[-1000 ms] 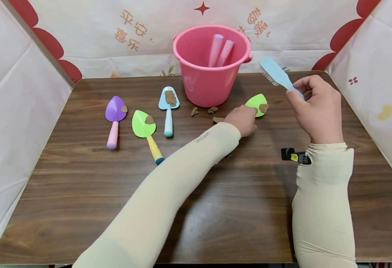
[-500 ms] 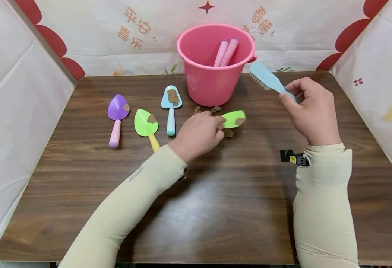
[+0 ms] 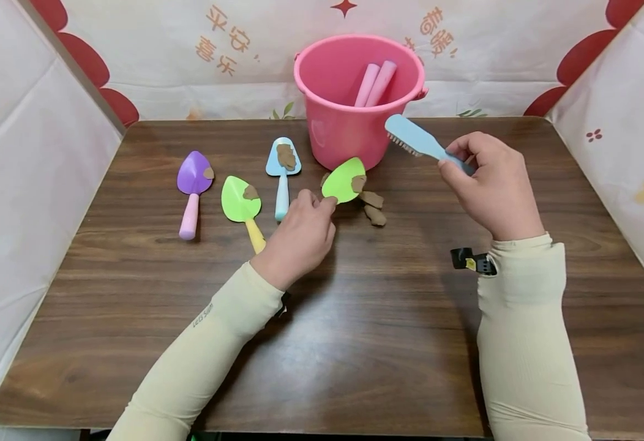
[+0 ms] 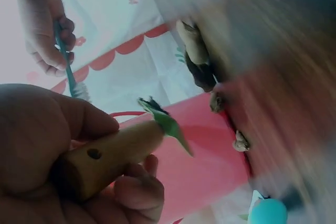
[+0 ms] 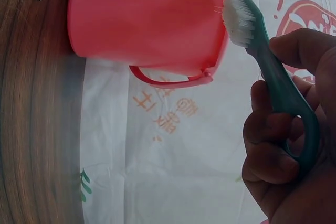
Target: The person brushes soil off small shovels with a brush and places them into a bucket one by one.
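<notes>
- Nearest, your left hand (image 3: pixel 300 236) grips the handle (image 4: pixel 128 145) of a green trowel (image 3: pixel 337 185) whose blade points far and right, presumably so the brown patch (image 3: pixel 358 183) on it stays reachable.
- Over on the right, your right hand (image 3: pixel 487 184) holds the brush (image 3: pixel 415 136) by its handle, raised above the table (image 3: pixel 355 355); the head reaches left with bristles down, likely to keep them off your fingers.
- Left of your left hand, a second trowel (image 3: pixel 238 202), also green, lies partly hidden behind it. Farther left is the purple trowel (image 3: pixel 192 174); its handle points near, which should make it easy to pick up.
- Just right of the held blade, two brown clods (image 3: pixel 375 215) lie loose, close together.
- Farther back, the blue trowel (image 3: pixel 282 191) also has its handle toward you.
- Farthest, the bucket (image 3: pixel 335 138) stands upright, probably set back to spare your arms; two pink rods (image 3: pixel 379 86) lean inside, their lower ends hidden.
</notes>
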`<control>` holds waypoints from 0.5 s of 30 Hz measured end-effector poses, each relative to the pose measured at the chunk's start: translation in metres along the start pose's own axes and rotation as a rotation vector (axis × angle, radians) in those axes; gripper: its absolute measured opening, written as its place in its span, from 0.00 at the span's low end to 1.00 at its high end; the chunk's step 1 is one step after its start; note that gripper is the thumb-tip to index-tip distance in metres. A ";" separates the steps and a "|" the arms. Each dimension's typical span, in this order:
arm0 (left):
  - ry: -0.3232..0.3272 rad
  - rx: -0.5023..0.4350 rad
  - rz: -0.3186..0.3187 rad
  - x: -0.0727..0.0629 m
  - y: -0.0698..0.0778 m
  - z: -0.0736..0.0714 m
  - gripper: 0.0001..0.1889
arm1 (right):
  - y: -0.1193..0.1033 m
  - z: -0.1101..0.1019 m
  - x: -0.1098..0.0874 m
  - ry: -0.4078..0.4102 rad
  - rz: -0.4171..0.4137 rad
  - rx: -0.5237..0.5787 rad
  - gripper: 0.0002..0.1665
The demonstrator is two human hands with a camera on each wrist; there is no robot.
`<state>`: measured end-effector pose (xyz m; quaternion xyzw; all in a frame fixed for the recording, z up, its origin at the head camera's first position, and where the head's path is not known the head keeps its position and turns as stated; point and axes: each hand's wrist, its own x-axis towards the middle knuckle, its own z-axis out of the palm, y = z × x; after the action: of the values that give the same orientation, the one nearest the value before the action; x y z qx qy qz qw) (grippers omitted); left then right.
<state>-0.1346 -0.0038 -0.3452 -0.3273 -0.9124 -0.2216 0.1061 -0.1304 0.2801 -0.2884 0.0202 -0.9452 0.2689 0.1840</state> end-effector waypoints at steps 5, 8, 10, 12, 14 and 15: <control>-0.040 0.027 -0.040 0.000 -0.002 -0.001 0.03 | 0.001 -0.004 0.000 0.016 0.007 0.001 0.15; -0.044 0.042 -0.047 -0.002 -0.003 -0.001 0.08 | 0.001 -0.003 0.000 0.023 -0.002 0.002 0.14; -0.042 0.035 -0.043 -0.003 -0.002 -0.001 0.12 | 0.002 -0.003 0.000 0.027 -0.003 0.005 0.14; -0.040 0.016 -0.040 -0.003 0.000 -0.002 0.13 | 0.002 -0.003 0.000 0.029 -0.003 0.006 0.14; -0.037 0.001 -0.035 -0.003 0.001 -0.003 0.14 | 0.001 -0.002 -0.001 0.024 -0.006 0.010 0.13; -0.031 -0.001 -0.029 -0.003 0.002 -0.003 0.14 | 0.001 -0.002 -0.001 0.020 -0.008 0.012 0.13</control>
<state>-0.1307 -0.0056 -0.3429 -0.3172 -0.9186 -0.2184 0.0885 -0.1290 0.2820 -0.2881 0.0225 -0.9416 0.2742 0.1944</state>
